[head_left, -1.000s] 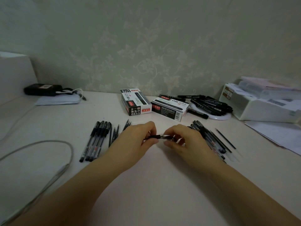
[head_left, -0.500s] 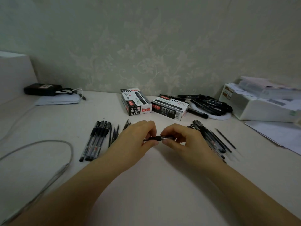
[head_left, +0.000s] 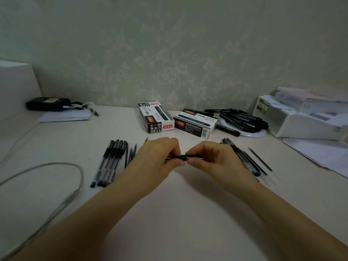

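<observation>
Right now I hold the pen [head_left: 183, 157] level just above the surface [head_left: 169, 213], with my left hand [head_left: 158, 159] and right hand [head_left: 212, 161] each pinching one half in curled fingers [head_left: 194, 162]. It seems light, stiff and slick, best gripped beside the middle joint. A row of pens [head_left: 111, 162] lies to the left.

The pale, smooth tabletop [head_left: 169, 213] bears a row of capped black-and-clear gel pens [head_left: 111, 162] just left of the left hand [head_left: 156, 157]; a heap of clear pen barrels and thin refills [head_left: 248, 161] lies just right of the right hand [head_left: 212, 159]; two black-and-white cardboard pen boxes [head_left: 156, 117] sit beyond both hands; a looped grey cable [head_left: 56, 164] lies far left.
</observation>
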Demonstrator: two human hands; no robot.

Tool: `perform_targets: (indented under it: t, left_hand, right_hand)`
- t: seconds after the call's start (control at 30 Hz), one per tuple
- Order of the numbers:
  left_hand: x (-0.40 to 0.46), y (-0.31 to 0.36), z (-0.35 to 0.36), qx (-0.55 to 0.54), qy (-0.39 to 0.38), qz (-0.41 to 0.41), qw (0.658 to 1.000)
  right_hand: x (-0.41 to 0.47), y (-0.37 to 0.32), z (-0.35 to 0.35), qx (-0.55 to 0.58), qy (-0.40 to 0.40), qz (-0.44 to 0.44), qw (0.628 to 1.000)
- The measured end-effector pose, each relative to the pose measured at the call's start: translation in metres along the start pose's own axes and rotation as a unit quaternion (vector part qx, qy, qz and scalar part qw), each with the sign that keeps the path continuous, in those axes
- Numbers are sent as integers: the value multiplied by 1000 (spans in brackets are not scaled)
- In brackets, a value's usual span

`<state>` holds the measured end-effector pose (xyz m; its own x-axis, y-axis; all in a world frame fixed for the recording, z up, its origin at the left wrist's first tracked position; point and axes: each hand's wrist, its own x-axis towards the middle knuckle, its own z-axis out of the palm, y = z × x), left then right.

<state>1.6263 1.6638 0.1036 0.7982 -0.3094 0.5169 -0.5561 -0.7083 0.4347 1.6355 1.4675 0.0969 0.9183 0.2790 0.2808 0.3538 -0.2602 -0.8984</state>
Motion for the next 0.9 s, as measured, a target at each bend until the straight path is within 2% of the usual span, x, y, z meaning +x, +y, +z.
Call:
perform_targets:
  t: [0.17,0.3,0.43,0.53,0.67,0.77,0.9]
  left_hand:
    - [-1,3,1,-11,-10,4,1000]
    - [1,0,-2,-16,16,8,1000]
    - [1,-3,3,11,31,-14,999]
    - [3,-14,-4,26,91,-87,992]
    - [3,-44,-25,96,156,-228,956]
    - [-2,-68,-35,173,103,-310,929]
    - [-8,-82,-40,185,34,-363,912]
  right_hand:
    - [-2,-4,-3,2,-19,1,1000]
    - [-1,-4,1,3,6,-17,1000]
    - [4,1,8,-146,15,-58,987]
    - [5,7,1,-250,63,-64,964]
    - [5,11,-8,-296,106,-71,947]
    - [5,12,-8,-313,106,-67,941]
    - [3,14,-8,-331,118,-62,934]
